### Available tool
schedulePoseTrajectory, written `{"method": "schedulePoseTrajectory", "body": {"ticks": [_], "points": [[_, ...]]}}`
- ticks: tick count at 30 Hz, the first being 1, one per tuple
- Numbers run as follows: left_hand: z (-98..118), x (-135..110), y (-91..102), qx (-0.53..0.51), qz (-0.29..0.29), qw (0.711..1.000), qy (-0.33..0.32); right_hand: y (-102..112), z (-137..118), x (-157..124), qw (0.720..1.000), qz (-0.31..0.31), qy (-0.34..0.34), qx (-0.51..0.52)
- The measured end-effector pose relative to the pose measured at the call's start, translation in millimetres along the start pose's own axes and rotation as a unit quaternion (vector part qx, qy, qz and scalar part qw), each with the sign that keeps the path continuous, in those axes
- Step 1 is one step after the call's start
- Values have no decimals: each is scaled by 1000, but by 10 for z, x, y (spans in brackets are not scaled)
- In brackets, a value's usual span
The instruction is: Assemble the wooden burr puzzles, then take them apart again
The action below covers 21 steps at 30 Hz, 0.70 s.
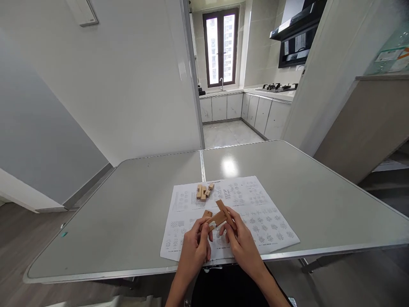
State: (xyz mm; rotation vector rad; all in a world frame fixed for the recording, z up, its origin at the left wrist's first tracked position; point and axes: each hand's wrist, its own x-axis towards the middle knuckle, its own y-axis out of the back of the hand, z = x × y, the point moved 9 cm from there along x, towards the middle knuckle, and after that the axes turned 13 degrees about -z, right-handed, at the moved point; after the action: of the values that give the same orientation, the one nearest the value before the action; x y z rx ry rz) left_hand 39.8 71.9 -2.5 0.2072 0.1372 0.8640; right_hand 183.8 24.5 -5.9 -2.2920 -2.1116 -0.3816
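Observation:
My left hand and my right hand meet over the near part of a printed instruction sheet. Both pinch a small assembly of wooden puzzle bars. One bar slants up to the left from my right fingers, and another crosses it toward my left fingers. Farther back on the sheet lies a loose heap of several wooden pieces, touched by neither hand.
The sheet lies on a grey folding table with a metal rim and a centre seam. A white wall stands behind at left. A doorway opens onto a kitchen with cabinets and a window. A wooden cabinet stands at right.

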Motion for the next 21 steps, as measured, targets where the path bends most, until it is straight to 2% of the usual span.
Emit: {"method": "schedulePoseTrajectory", "body": {"ticks": [5, 16, 21], "points": [[4, -4, 23, 8, 1, 1000, 0, -26, -5, 13, 1000, -2, 17, 5], [-21, 5, 62, 16, 16, 1000, 4, -34, -173, 12, 995, 13, 78, -63], [-26, 11, 67, 9, 20, 1000, 2, -38, -236, 10, 995, 6, 73, -62]]}}
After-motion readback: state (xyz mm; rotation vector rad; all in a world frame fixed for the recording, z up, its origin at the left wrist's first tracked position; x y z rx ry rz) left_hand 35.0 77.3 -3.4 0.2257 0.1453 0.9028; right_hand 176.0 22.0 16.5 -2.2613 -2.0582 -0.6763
